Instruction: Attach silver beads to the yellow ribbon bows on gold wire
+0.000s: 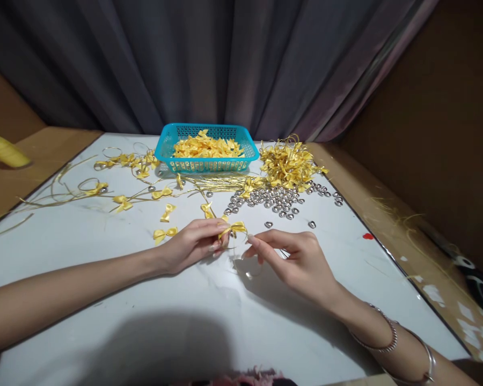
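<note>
My left hand (199, 238) is closed, with a small yellow ribbon bow (237, 227) pinched between thumb and fingers. A silver bead shows just under the bow. Facing it, my right hand (293, 257) is closed in a pinch on a thin gold cord (246, 236) that curves away from the bow. The cord's lower loop hangs between the hands. Loose yellow bows (166, 234) lie just left of my left hand. Beyond my right hand spread many silver teardrop-shaped beads (279, 199).
Behind sits a turquoise basket (205, 165) full of yellow bows. To its right is a heap of corded bows (287, 163); straight gold cords (221, 182) lie in front. More bows and cords (123, 202) are scattered left. A yellow roll (4, 149) and black-handled scissors (481, 289) lie at the sides.
</note>
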Demonstrator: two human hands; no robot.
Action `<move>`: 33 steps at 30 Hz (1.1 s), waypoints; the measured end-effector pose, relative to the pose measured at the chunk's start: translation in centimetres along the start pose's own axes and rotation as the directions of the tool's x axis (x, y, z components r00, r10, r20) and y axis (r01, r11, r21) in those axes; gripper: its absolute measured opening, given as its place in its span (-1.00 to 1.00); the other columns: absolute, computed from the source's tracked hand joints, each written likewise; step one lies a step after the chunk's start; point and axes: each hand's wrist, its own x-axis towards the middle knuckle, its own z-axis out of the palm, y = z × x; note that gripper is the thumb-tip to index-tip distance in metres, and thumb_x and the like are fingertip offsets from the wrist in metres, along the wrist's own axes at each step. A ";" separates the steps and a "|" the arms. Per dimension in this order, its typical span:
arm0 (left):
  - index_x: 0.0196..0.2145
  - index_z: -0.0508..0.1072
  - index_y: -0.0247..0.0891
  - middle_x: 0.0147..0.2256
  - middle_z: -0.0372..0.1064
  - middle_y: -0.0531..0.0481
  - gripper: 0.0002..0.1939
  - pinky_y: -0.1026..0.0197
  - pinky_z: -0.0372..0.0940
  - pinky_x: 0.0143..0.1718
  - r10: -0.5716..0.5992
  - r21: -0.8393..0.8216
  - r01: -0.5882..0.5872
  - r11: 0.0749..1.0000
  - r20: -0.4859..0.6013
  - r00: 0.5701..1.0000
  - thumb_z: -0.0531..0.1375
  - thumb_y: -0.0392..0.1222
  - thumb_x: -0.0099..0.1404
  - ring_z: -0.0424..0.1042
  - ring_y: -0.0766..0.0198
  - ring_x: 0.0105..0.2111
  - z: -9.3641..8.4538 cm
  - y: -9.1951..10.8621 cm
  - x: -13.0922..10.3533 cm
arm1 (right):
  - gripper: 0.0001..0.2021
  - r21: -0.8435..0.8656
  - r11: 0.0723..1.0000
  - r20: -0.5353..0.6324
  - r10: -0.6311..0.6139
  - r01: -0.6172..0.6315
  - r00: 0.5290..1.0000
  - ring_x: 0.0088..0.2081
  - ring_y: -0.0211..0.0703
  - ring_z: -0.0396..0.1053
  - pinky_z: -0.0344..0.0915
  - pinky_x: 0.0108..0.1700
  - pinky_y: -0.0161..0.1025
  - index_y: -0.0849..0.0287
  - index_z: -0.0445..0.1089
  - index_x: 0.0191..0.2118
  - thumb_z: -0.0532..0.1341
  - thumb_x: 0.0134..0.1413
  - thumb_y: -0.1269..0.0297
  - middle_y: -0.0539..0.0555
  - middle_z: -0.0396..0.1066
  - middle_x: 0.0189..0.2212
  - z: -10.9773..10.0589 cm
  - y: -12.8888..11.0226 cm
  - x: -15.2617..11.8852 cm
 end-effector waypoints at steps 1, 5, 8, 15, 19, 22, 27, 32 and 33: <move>-0.64 0.34 -0.31 -0.60 0.12 0.06 -0.75 0.30 0.17 -0.51 -0.007 -0.020 0.007 1.000 0.011 1.000 0.18 -0.21 0.16 0.12 0.38 -0.58 0.0 0.0 0.0 | -0.75 0.002 1.000 -0.009 -0.007 0.007 1.000 -0.56 -0.36 0.39 0.25 -0.50 -0.42 0.23 0.51 -0.48 0.12 0.12 0.36 -0.01 0.50 -0.56 0.1 0.0 0.0; -0.62 0.33 -0.35 -0.62 0.11 0.06 -0.74 0.35 0.16 -0.52 -0.043 -0.137 0.054 0.989 0.081 0.996 0.12 -0.28 0.21 0.13 0.40 -0.59 0.0 0.1 -0.1 | -0.76 0.025 0.999 -0.030 -0.034 0.035 0.999 -0.55 -0.35 0.40 0.27 -0.50 -0.43 0.23 0.50 -0.48 0.12 0.11 0.38 -0.01 0.50 -0.55 0.5 0.1 0.0; -0.60 0.35 -0.38 -0.63 0.11 0.06 -0.73 0.36 0.16 -0.52 -0.060 -0.212 0.086 0.974 0.126 0.990 0.08 -0.32 0.25 0.13 0.41 -0.60 0.0 0.1 -0.1 | -0.76 0.029 0.997 -0.054 -0.064 0.066 0.996 -0.54 -0.36 0.41 0.27 -0.50 -0.43 0.24 0.50 -0.47 0.13 0.12 0.40 0.00 0.51 -0.54 0.6 0.1 -0.1; -0.59 0.37 -0.40 -0.65 0.07 0.07 -0.70 0.37 0.17 -0.49 -0.094 -0.295 0.149 0.944 0.191 0.977 0.04 -0.33 0.28 0.11 0.40 -0.60 -0.1 0.2 0.0 | -0.77 -0.023 0.984 -0.118 -0.180 0.179 0.977 -0.52 -0.34 0.40 0.28 -0.44 -0.40 0.29 0.48 -0.46 0.12 0.13 0.43 0.05 0.49 -0.54 0.8 0.3 -0.5; -0.59 0.37 -0.40 -0.65 0.07 0.06 -0.68 0.36 0.17 -0.48 -0.099 -0.305 0.156 0.940 0.194 0.976 0.02 -0.35 0.29 0.11 0.40 -0.60 -0.1 0.2 -0.1 | -0.78 -0.064 0.970 -0.146 -0.243 0.236 0.959 -0.54 -0.33 0.37 0.28 -0.46 -0.37 0.32 0.47 -0.43 0.11 0.14 0.44 0.08 0.47 -0.56 1.1 0.5 -0.5; -0.59 0.37 -0.40 -0.65 0.06 0.06 -0.68 0.36 0.17 -0.48 -0.101 -0.310 0.157 0.938 0.190 0.977 0.01 -0.35 0.29 0.12 0.39 -0.60 0.0 0.2 -0.1 | -0.79 -0.082 0.961 -0.148 -0.272 0.263 0.951 -0.56 -0.33 0.35 0.26 -0.48 -0.37 0.34 0.46 -0.42 0.10 0.14 0.44 0.09 0.45 -0.57 1.2 0.7 -0.4; -0.60 0.37 -0.40 -0.66 0.06 0.06 -0.68 0.36 0.17 -0.49 -0.098 -0.304 0.154 0.940 0.192 0.976 0.02 -0.35 0.28 0.13 0.38 -0.59 0.0 0.3 0.0 | -0.77 -0.075 0.968 -0.129 -0.249 0.241 0.960 -0.54 -0.31 0.37 0.27 -0.46 -0.35 0.34 0.47 -0.43 0.10 0.15 0.44 0.10 0.45 -0.57 1.2 0.7 -0.4; -0.59 0.38 -0.39 -0.65 0.06 0.06 -0.69 0.35 0.16 -0.49 -0.099 -0.300 0.153 0.942 0.189 0.977 0.03 -0.34 0.28 0.13 0.38 -0.59 -0.1 0.3 -0.1 | -0.77 -0.074 0.967 -0.131 -0.253 0.245 0.959 -0.54 -0.31 0.37 0.26 -0.47 -0.35 0.35 0.47 -0.43 0.10 0.15 0.44 0.10 0.45 -0.58 1.3 0.6 -0.5; -0.59 0.38 -0.39 -0.65 0.06 0.05 -0.69 0.35 0.16 -0.49 -0.100 -0.297 0.154 0.942 0.189 0.977 0.03 -0.34 0.28 0.13 0.38 -0.59 -0.1 0.3 -0.1 | -0.77 -0.074 0.966 -0.132 -0.254 0.246 0.958 -0.55 -0.31 0.37 0.26 -0.47 -0.35 0.35 0.47 -0.43 0.10 0.14 0.45 0.10 0.45 -0.58 1.3 0.6 -0.5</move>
